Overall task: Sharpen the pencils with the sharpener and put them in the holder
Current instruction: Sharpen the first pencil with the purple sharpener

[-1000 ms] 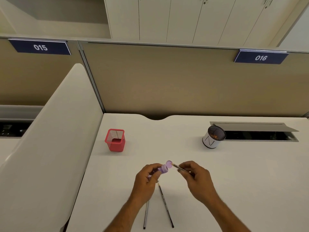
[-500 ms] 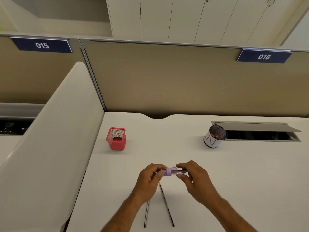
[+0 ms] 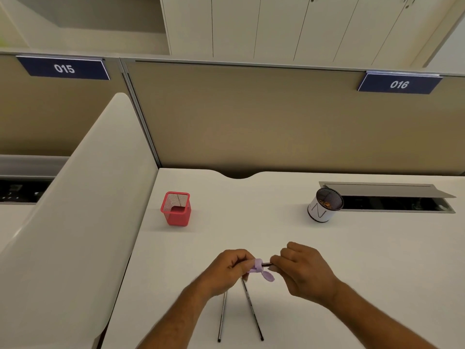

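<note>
Left hand [image 3: 227, 269] grip pinches purple sharpener [image 3: 259, 266] above surface [image 3: 377, 260], right hand [image 3: 303, 269] grip closed on pencil [image 3: 266, 264] entering it; keep pencil axial, twist steadily, two pencils [image 3: 252, 312] wait below.

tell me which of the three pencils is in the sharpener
The pencil pinched in the right hand; the other two pencils lie flat on the desk.

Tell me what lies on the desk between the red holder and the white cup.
Nothing: between red holder and white cup, the head view shows bare desk.
</note>
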